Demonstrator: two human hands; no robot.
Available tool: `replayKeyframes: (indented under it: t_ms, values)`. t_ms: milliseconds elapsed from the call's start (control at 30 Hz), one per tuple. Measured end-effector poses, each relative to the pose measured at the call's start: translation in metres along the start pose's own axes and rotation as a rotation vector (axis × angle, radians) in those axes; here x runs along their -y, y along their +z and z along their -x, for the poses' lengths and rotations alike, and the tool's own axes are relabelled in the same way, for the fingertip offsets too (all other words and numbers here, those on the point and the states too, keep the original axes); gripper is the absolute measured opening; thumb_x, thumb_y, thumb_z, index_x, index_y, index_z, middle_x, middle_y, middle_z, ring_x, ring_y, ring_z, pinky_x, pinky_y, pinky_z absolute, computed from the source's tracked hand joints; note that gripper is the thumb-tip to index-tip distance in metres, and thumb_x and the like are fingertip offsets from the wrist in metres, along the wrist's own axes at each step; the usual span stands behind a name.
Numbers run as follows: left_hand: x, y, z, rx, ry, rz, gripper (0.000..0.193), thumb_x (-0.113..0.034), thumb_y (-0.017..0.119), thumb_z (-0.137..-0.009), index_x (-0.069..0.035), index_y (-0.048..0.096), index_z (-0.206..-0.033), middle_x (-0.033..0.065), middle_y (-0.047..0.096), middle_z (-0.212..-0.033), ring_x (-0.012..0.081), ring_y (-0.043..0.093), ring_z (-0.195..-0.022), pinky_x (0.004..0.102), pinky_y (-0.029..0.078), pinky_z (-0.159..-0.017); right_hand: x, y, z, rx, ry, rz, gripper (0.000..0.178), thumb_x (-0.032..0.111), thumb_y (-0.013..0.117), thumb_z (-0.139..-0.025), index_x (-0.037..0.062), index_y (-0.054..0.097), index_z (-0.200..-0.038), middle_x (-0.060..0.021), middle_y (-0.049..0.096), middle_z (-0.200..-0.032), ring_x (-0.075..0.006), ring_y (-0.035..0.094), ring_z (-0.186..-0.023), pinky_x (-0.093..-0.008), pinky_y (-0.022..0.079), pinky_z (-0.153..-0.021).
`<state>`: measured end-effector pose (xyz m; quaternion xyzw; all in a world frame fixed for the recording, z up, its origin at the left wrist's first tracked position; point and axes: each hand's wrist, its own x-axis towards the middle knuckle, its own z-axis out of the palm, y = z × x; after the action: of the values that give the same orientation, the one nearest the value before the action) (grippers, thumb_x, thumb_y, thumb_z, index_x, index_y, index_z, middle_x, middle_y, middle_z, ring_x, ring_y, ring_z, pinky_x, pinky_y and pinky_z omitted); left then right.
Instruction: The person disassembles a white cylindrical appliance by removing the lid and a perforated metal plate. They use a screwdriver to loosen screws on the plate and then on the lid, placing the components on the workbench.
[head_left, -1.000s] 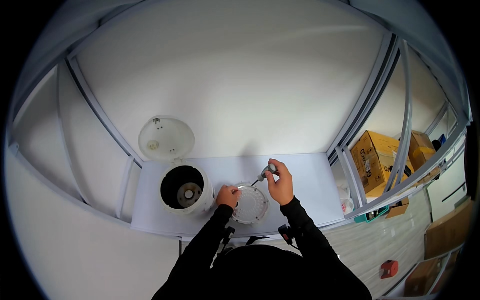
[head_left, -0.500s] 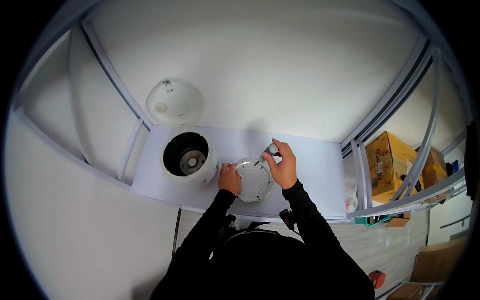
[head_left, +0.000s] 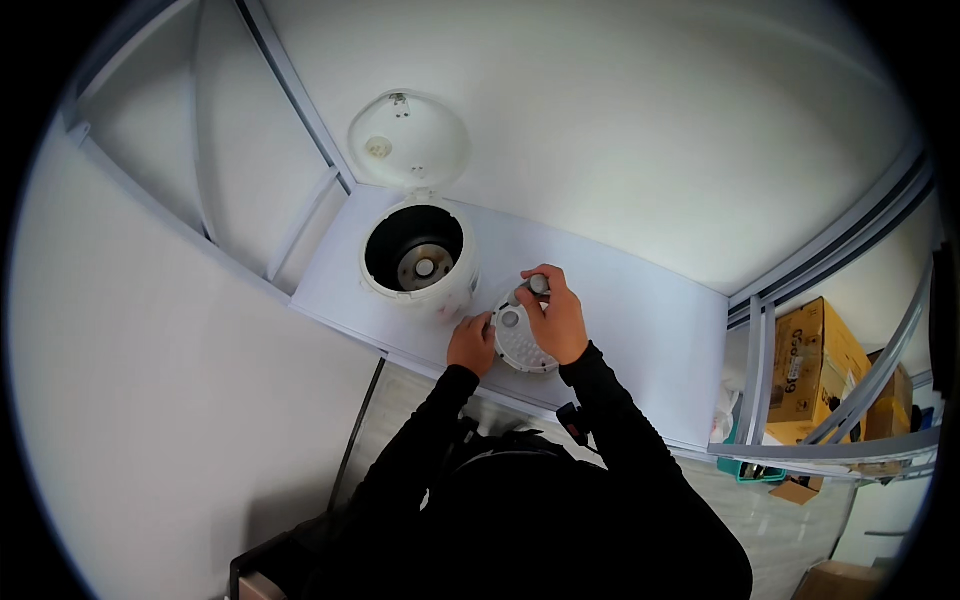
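A round white perforated plate (head_left: 524, 345) lies on the tabletop with small dark marks around its rim. My left hand (head_left: 472, 343) grips its left edge with bent fingers. Above the plate's far side, my right hand (head_left: 556, 318) is closed around a grey-handled screwdriver (head_left: 539, 285); its tip is hard to make out behind the fingers. To the left stands a white rice cooker (head_left: 420, 260), its dark inside exposed and a metal heating plate with a round centre at the bottom. The cooker's lid (head_left: 410, 140) is raised, leaning back toward the wall.
The pale table (head_left: 640, 330) meets a white wall behind and has grey metal frame posts (head_left: 760, 370) at its right. Past them are a yellow-brown carton (head_left: 815, 370) and a teal basket (head_left: 750, 470) lower down. A dark box-like object (head_left: 280, 565) is at lower left.
The view has shifted and tilted, so the cooker and table appear higher and farther right. The right hand with the screwdriver has moved toward the plate's far left part; the left hand stays at the edge.
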<state>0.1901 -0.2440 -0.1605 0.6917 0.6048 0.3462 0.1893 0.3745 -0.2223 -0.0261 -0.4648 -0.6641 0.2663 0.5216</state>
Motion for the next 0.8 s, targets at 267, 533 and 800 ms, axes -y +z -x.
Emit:
replayKeyframes:
  t_ms: [267, 533, 800]
  values:
    - [-0.005, -0.001, -0.004, 0.032, -0.068, -0.043, 0.032, -0.021, 0.065, -0.096, -0.01, 0.07, -0.125, 0.0115, 0.067, -0.106, 0.0354, 0.065, -0.1, 0.0471, 0.053, -0.087, 0.004, 0.01, -0.002, 0.038, 0.006, -0.008, 0.039, 0.022, 0.074, -0.096, 0.005, 0.054, -0.125, -0.0168, 0.072, -0.103, -0.0358, 0.07, -0.084, -0.0416, 0.057, -0.073]
    - [-0.007, -0.002, -0.005, 0.064, -0.099, -0.046, 0.032, -0.022, 0.066, -0.095, -0.011, 0.071, -0.125, 0.0104, 0.066, -0.107, 0.0342, 0.066, -0.099, 0.0469, 0.054, -0.086, 0.006, 0.012, -0.003, 0.033, 0.042, -0.01, 0.039, 0.022, 0.074, -0.096, 0.0038, 0.055, -0.125, -0.0185, 0.071, -0.105, -0.0371, 0.072, -0.089, -0.0411, 0.059, -0.076]
    - [-0.005, -0.001, -0.005, 0.054, -0.093, -0.069, 0.033, -0.024, 0.066, -0.095, -0.012, 0.071, -0.125, 0.0096, 0.066, -0.106, 0.0334, 0.067, -0.097, 0.0462, 0.055, -0.085, 0.001, 0.015, -0.004, 0.041, 0.029, 0.01, 0.044, 0.021, 0.075, -0.094, 0.002, 0.054, -0.129, -0.0194, 0.071, -0.106, -0.0367, 0.071, -0.086, -0.0412, 0.059, -0.074]
